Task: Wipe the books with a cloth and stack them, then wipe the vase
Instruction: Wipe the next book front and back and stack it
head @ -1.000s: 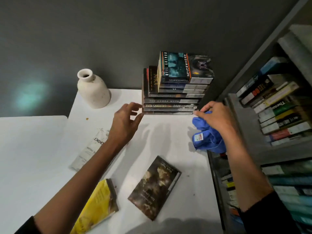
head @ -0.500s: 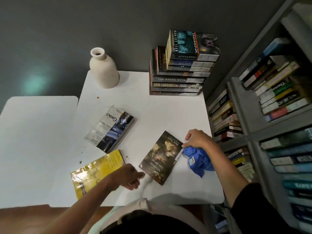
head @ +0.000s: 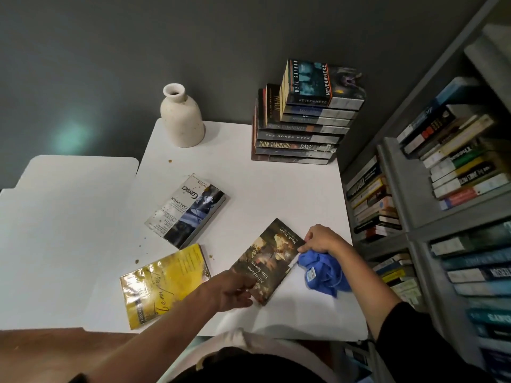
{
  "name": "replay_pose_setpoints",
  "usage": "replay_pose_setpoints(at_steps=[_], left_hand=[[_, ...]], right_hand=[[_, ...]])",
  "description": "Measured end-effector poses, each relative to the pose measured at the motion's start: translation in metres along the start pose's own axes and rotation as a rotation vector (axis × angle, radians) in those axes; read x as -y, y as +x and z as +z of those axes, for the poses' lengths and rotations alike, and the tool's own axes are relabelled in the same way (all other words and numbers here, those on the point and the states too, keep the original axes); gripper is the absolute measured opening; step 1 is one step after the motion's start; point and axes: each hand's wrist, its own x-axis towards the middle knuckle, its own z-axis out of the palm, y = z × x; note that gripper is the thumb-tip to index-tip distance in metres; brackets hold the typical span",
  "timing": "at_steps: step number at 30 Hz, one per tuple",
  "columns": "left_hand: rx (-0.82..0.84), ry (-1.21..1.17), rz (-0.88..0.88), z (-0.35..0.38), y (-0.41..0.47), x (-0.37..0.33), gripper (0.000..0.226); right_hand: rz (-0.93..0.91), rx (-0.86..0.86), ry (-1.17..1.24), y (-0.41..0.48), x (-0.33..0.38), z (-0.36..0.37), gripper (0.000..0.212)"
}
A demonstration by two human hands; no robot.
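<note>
From the head camera, the Tom Sawyer paperback (head: pixel 266 261) lies flat, cover up, near the front edge of the white table (head: pixel 249 194), just beside the yellow book (head: pixel 163 286) and below the Contact paperback (head: pixel 185 210), both also lying loose. The left hand (head: pixel 231 291) rests with fingers loosely curled on the book's near corner, touching but not yet closed around it. The right hand (head: pixel 322 240) is bunched around the blue cloth (head: pixel 323 272), its fingertips at the book's far corner. At the back right the stack (head: pixel 301 128) stands several books high, with the vase (head: pixel 182 117) to its left. I judge the paperback light and flexible with a glossy, slightly slippery cover, so it is best pinched along the spine or an edge and held flat while the soft cloth passes over it; the cloth will crumple and drag easily. The vase looks ceramic, hence brittle and heavier, and wants a steadying hold on its body. Compared with a second ago, both hands have left the stack and come down to this book, and the view has tilted toward the table's front; half a second ago the left hand sat just short of the corner it now touches.
</note>
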Motion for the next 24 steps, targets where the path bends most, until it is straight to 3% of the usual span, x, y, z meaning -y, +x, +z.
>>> replay_pose_setpoints(at_steps=[12,21,24], left_hand=[[-0.126,0.092,0.055,0.005,0.003,0.001,0.023],[-0.082,0.073,0.345,-0.002,-0.009,-0.019,0.013],[0.027,-0.047,0.456,-0.004,-0.016,-0.039,0.027]], right_hand=[[-0.008,0.069,0.161,0.001,-0.019,-0.005,0.047],[-0.069,0.074,0.280,-0.009,-0.018,-0.016,0.033],[-0.116,0.033,0.355,-0.017,-0.014,-0.034,0.024]])
